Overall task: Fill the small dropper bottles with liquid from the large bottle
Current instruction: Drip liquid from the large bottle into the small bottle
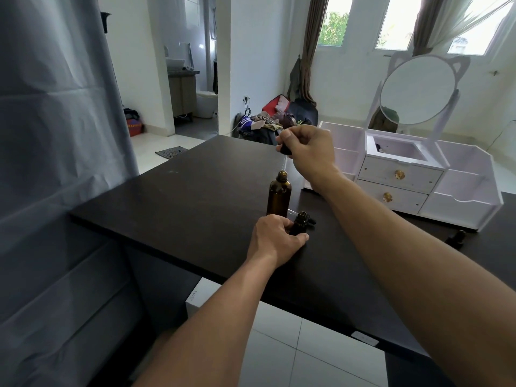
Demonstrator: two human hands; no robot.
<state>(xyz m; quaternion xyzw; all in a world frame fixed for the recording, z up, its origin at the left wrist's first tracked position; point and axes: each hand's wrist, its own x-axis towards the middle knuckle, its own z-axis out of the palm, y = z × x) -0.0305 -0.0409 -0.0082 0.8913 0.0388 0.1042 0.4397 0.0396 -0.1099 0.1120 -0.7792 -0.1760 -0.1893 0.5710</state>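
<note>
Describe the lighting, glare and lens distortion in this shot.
Head view: daylight from the blown-out bright windows backlights the room; the matte dark tabletop carries a soft sheen; wide-angle lens bows the grey curtain and stretches the forearms; the tall amber glass bottle is sharp; the clear glass pipette is faint.

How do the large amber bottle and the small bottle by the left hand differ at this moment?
The large amber bottle is clearly taller than the small bottle. The large amber bottle stands free on the table, touched by no hand, while the left hand grips the small bottle. The dropper held by the right hand hangs above the large amber bottle's mouth, not the small bottle's. Both stand upright and uncapped.
</note>
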